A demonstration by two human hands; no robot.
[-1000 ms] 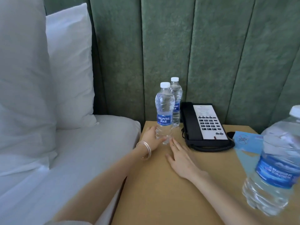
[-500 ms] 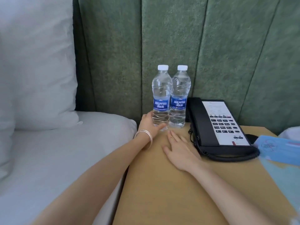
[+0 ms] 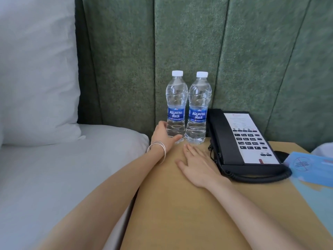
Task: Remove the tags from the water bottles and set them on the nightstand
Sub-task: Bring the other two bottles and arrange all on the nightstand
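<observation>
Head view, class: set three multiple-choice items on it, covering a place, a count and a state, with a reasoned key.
1. Where is the telephone relative to the water bottles? A) right B) left C) behind
2. How many bottles stand on the nightstand? A) one B) two C) three
3. What is the left hand doing? A) lying flat B) gripping the base of the left bottle C) lifting the handset
Key: A, the telephone sits right of both; B, two white caps show; B, its thumb and fingers curl round that base.

We see green padded wall panels [image 3: 189, 42] behind the tan bench [image 3: 180, 213]; left, a white pillow [image 3: 36, 69] on the bed [image 3: 63, 168].
</observation>
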